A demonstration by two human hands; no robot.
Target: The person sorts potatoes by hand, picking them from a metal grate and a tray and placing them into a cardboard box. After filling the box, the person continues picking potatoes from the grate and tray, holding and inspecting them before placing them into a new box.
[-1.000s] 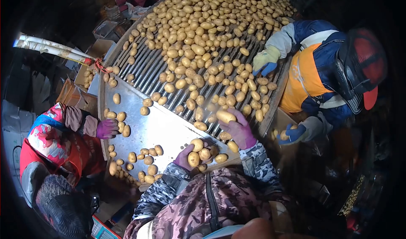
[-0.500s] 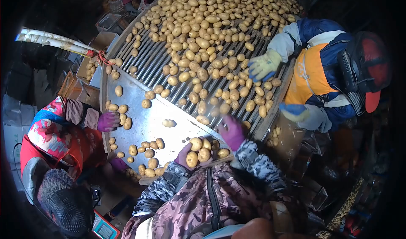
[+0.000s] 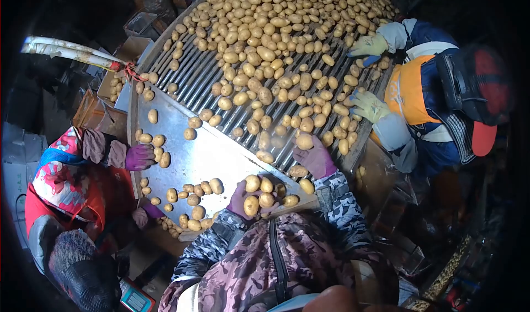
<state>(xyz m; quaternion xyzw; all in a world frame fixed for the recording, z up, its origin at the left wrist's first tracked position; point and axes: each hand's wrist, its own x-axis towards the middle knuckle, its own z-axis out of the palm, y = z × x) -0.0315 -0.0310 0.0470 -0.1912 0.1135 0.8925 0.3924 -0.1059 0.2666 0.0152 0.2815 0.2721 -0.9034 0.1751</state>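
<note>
Head-camera view: two gloved hands work among potatoes at lower center of the frame.
Left hand, palm up, cradles several potatoes; right hand, fingers forward, grips one potato.

There are four purple gloves, two yellow gloves and potatoes beyond counting.

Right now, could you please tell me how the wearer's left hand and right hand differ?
The left hand cradles a cluster of potatoes, while the right hand has a single potato at its fingertips. The left hand is at the near edge of the smooth metal sheet; the right hand reaches farther out, by the metal bars. Both wear purple gloves.
</note>
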